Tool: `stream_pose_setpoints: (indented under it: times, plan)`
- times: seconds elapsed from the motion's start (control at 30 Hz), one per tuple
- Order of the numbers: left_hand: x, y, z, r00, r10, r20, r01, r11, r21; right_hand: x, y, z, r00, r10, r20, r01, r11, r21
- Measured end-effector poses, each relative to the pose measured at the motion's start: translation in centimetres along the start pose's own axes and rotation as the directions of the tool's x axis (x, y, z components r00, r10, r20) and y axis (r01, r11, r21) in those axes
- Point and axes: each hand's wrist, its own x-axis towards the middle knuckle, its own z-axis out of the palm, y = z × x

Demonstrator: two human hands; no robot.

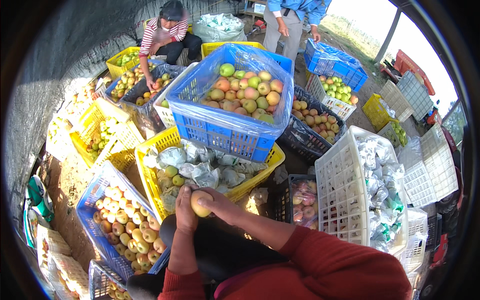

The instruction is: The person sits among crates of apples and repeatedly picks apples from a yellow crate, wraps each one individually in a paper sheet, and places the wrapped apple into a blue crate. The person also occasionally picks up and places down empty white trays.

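A yellowish-pink apple [200, 208] is held between my two hands above my lap. My left hand [185, 210] presses against its left side, and my right hand [222, 206] wraps the right side with the thumb across the front. Just beyond them is a yellow plastic crate [275, 162] with white bags, crumpled wrapping [205, 175] and a few greenish apples [174, 176]. A lined blue crate [221, 131], partly filled with red and green apples [245, 90], stands above its far side. Lower left, another blue crate [93, 172] contains many yellow-red apples [131, 228].
At right, a white crate [337, 187] overflows with crumpled wrappers [380, 180]. Beside it sits a black crate [285, 198] of bagged red apples [305, 198]. A crouching person [165, 35] reaches into a black-lined crate [131, 93]; another person [290, 22] stands at the back.
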Motion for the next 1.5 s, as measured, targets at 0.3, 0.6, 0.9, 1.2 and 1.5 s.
stream_pose_setpoints:
  times: [0.3, 0.6, 0.9, 1.2, 1.5]
  plan:
    - [0.3, -2.0, -0.5, 0.961, 0.252, 0.117, -0.278, 0.869, 0.409, 1.3, 1.5, 0.2, 0.948, -0.184, -0.261, 0.130, 0.969, -0.212]
    - [-0.8, -0.9, 1.0, 0.982, 0.147, 0.121, -0.151, 0.988, 0.020, 0.2, -0.3, -0.4, 0.900, -0.426, -0.090, 0.414, 0.901, -0.131]
    - [-1.7, 0.2, 1.2, 0.981, -0.062, 0.184, 0.119, 0.941, -0.317, -0.9, -3.2, -1.2, 0.735, -0.664, 0.137, 0.465, 0.348, -0.814]
    - [-1.8, 0.6, 1.4, 0.980, 0.047, 0.192, -0.007, 0.979, -0.204, 0.6, 0.3, 0.6, 0.810, -0.573, -0.121, 0.533, 0.807, -0.254]
    - [-1.4, -1.0, 1.1, 0.977, 0.199, 0.082, -0.188, 0.975, -0.122, 2.7, 0.7, 1.1, 0.924, -0.260, -0.280, 0.352, 0.866, 0.356]
